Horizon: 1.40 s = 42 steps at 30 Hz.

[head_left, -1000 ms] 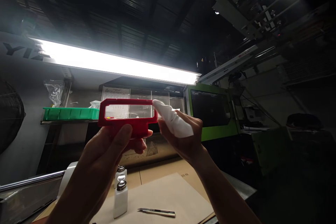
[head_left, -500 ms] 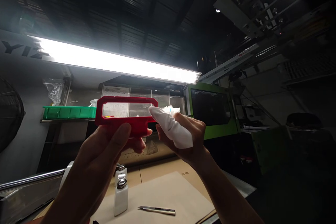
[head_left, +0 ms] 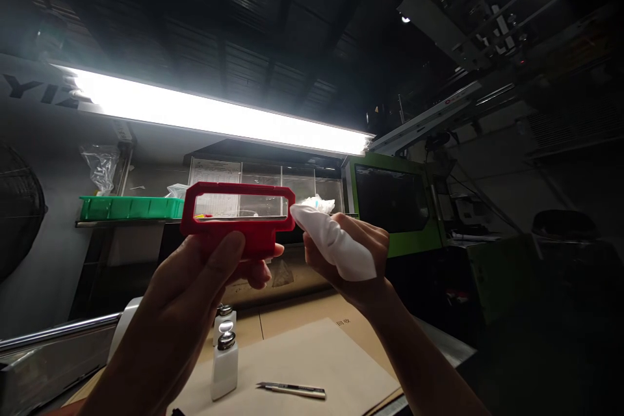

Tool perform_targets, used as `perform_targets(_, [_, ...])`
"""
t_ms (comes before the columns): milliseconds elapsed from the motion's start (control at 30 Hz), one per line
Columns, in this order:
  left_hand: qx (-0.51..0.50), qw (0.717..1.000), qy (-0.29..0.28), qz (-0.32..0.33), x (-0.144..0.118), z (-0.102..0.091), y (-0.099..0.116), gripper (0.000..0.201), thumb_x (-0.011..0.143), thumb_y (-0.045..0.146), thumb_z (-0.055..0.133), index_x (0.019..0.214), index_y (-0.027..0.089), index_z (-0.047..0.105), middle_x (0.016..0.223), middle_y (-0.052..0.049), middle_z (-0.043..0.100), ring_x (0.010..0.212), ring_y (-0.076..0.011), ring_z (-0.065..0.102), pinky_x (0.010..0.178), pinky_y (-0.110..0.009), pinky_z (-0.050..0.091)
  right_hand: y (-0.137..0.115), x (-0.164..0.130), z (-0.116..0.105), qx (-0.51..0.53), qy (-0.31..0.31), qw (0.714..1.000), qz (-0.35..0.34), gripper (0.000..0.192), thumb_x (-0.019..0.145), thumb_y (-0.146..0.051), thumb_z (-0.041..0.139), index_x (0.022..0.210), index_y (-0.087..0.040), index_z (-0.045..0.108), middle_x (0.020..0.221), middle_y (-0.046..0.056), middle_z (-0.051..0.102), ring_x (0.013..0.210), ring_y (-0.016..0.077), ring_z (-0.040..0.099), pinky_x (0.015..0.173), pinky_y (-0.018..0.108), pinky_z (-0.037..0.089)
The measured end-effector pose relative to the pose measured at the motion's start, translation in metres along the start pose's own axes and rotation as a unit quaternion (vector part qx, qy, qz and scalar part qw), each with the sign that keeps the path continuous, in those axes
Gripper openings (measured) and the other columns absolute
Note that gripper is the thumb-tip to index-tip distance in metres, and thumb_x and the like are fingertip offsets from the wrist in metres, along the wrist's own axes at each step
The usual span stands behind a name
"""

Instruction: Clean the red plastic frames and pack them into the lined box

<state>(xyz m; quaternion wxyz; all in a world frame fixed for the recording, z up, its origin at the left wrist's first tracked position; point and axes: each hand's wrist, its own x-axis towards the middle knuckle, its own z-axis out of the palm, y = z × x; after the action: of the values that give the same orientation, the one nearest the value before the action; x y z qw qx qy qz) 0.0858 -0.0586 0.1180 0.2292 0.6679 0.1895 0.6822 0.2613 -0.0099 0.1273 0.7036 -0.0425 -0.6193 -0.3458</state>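
My left hand (head_left: 205, 276) holds up a red plastic frame with a clear rectangular window (head_left: 238, 216), gripping its lower block between thumb and fingers. My right hand (head_left: 358, 260) is closed around a white cloth (head_left: 336, 244) wrapped over a finger. The cloth's tip sits just off the frame's right end, level with the window. Both are raised toward the long bright lamp (head_left: 219, 118).
Below lie a brown cardboard sheet (head_left: 312, 357), two white pump bottles (head_left: 224, 354) and a utility knife (head_left: 292, 390). A green bin (head_left: 129, 208) sits on a shelf at left. A green machine (head_left: 390, 205) stands at right, with dark machinery overhead.
The cloth-covered finger slid left onto the window's right end, then drew back to the right, off the frame. The red frame stayed nearly in place.
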Motion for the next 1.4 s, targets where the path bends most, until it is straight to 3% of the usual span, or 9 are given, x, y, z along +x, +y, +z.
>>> perform_targets(167, [0.006,1.000,0.020,-0.008,0.001,-0.001,0.002,0.021,0.079,0.043,0.062,0.081,0.023,0.069,0.067,0.001,0.070,0.064,-0.0139,0.063,0.062,-0.022,0.049,-0.012,-0.002,0.009,0.112,0.043,0.981,0.153,0.013,0.084,-0.029,0.059,0.075,-0.019,0.061,0.049,-0.005,0.048,0.040,0.0085,0.046,0.037,0.021,0.039])
perform_targets(233, [0.004,1.000,0.018,-0.009,0.001,-0.001,0.002,0.021,0.080,0.043,0.061,0.082,0.023,0.068,0.066,0.001,0.070,0.064,-0.0139,0.063,0.061,-0.022,0.048,-0.017,-0.003,0.013,0.141,0.033,0.974,0.174,0.014,0.086,-0.029,0.056,0.077,-0.019,0.061,0.049,-0.006,0.048,0.041,0.0084,0.049,0.037,0.020,0.042])
perform_targets(400, [-0.018,1.000,0.013,-0.001,0.002,-0.001,0.003,0.017,0.081,0.039,0.061,0.082,0.024,0.069,0.068,0.002,0.070,0.063,-0.0132,0.062,0.064,-0.022,0.050,-0.018,-0.004,0.013,0.111,0.011,0.988,0.108,0.020,0.082,-0.028,0.060,0.066,-0.021,0.050,0.051,-0.005,0.044,0.039,0.0083,0.041,0.035,0.022,0.039])
perform_targets(600, [-0.032,0.999,0.004,-0.006,0.003,0.001,0.004,0.012,0.078,0.037,0.065,0.077,0.026,0.068,0.067,0.003,0.070,0.066,-0.0142,0.063,0.066,-0.021,0.051,-0.006,0.005,0.009,-0.028,-0.005,1.000,-0.013,0.029,0.073,-0.028,0.067,0.061,-0.022,0.042,0.048,-0.007,0.039,0.040,0.0080,0.035,0.037,0.024,0.033])
perform_targets(733, [-0.027,0.999,0.014,-0.020,0.000,-0.002,0.002,0.016,0.078,0.039,0.064,0.082,0.025,0.070,0.067,0.002,0.071,0.064,-0.0127,0.063,0.065,-0.019,0.050,0.001,0.004,0.008,-0.044,0.005,0.999,0.007,0.023,0.073,-0.029,0.066,0.064,-0.020,0.047,0.050,-0.006,0.042,0.042,0.0075,0.035,0.039,0.024,0.034])
perform_targets(900, [-0.002,0.999,0.021,-0.033,-0.002,-0.004,0.001,0.023,0.079,0.043,0.062,0.085,0.022,0.070,0.065,-0.001,0.071,0.066,-0.0157,0.065,0.064,-0.021,0.051,-0.002,0.002,0.003,-0.015,0.000,0.999,0.037,0.027,0.075,-0.025,0.062,0.060,-0.021,0.040,0.050,-0.007,0.035,0.043,0.0068,0.029,0.039,0.023,0.030])
perform_targets(1100, [-0.007,1.000,-0.012,-0.016,0.001,0.002,0.000,0.021,0.081,0.042,0.060,0.087,0.023,0.068,0.073,0.001,0.069,0.066,-0.0136,0.060,0.067,-0.020,0.050,-0.006,0.007,0.004,-0.030,-0.020,0.999,-0.010,0.029,0.074,-0.034,0.065,0.059,-0.020,0.044,0.048,-0.006,0.038,0.042,0.0072,0.032,0.039,0.023,0.032])
perform_targets(1267, [0.006,1.000,-0.005,-0.016,0.001,0.008,0.002,0.017,0.084,0.034,0.055,0.079,0.023,0.067,0.065,0.002,0.067,0.064,-0.0144,0.061,0.066,-0.022,0.049,0.005,0.004,0.000,-0.024,-0.013,0.998,0.057,0.022,0.078,-0.033,0.062,0.064,-0.019,0.052,0.049,-0.005,0.041,0.041,0.0079,0.036,0.039,0.024,0.033])
perform_targets(1400, [0.019,0.999,-0.032,-0.016,0.004,0.007,0.002,0.017,0.083,0.035,0.057,0.079,0.023,0.067,0.070,0.001,0.069,0.067,-0.0155,0.062,0.068,-0.025,0.049,-0.001,0.010,-0.010,-0.027,-0.018,0.999,0.036,0.021,0.079,-0.031,0.061,0.066,-0.020,0.049,0.051,-0.006,0.036,0.042,0.0077,0.031,0.039,0.025,0.031])
